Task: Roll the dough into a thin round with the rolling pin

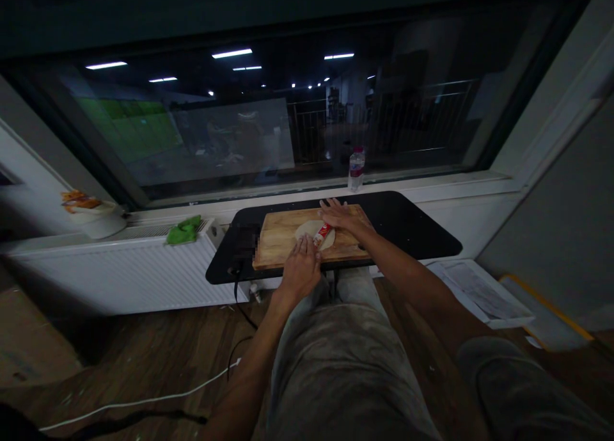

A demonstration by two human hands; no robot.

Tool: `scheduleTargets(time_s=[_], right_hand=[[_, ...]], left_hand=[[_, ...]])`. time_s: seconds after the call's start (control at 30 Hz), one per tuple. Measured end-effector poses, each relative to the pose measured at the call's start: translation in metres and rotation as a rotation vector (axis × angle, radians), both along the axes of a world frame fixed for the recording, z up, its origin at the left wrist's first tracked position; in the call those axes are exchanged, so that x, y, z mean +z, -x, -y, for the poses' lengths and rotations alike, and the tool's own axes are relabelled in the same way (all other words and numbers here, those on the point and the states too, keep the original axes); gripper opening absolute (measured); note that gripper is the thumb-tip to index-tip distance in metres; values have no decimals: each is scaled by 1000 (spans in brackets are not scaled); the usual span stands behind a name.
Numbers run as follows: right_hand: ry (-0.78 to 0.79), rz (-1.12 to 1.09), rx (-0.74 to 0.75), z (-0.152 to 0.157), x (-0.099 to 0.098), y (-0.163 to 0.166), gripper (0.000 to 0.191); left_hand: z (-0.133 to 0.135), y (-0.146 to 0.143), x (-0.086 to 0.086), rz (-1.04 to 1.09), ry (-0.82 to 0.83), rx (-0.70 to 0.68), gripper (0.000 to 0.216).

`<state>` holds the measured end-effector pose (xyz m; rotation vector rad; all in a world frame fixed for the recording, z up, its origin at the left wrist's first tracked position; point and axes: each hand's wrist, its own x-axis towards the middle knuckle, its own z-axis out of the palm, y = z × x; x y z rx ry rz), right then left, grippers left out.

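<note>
A red-and-white printed tube lies slantwise across a flat, pale round of dough. The dough rests on a wooden cutting board. At the tube's near end, my left hand lies over it with fingers stretched forward. My right hand covers the far end, its fingers spread out flat toward the left. Both palms bear on the tube from above, without fingers visibly wrapped round it. The tube's two ends are hidden under the hands.
The board lies on a black tabletop below a window. A water bottle stands on the sill. To the left are a green cloth on a radiator and a white bowl. Cables run below; a white tray is right.
</note>
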<state>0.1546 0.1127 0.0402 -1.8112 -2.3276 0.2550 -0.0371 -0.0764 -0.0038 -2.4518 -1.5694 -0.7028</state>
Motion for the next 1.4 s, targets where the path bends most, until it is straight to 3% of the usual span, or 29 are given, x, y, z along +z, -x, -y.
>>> scheduleTargets(time_s=[0.3,0.47,0.67,0.83,0.93,1.03,1.2,1.3,1.4], right_hand=[[-86,60,147,-13,-7,2,70],[-166,132,196,-11,-8,-7,67],[-255,175,243,10,-12,-30,54],[-428,73,239,47,-11,-44,53],[-427,28,357,63,-7,-52,48],[-358,42,417,69,-4,-57,41],[-341,-2,257,72,-4,-55,42],[-366,-21,136,73,-5,-54,48],[-373,-30,72,72,-6,-56,53]], left_hand=[[18,-24,1,6,3,-12,62],[16,-14,4,-32,12,2,62],[-10,23,17,-122,105,44,62],[-46,59,28,-144,191,-101,55],[-64,73,34,-129,148,-113,52],[-71,76,36,-39,53,8,52],[-60,56,25,205,-18,289,65],[-50,36,17,194,122,270,69],[-44,10,17,122,221,178,96]])
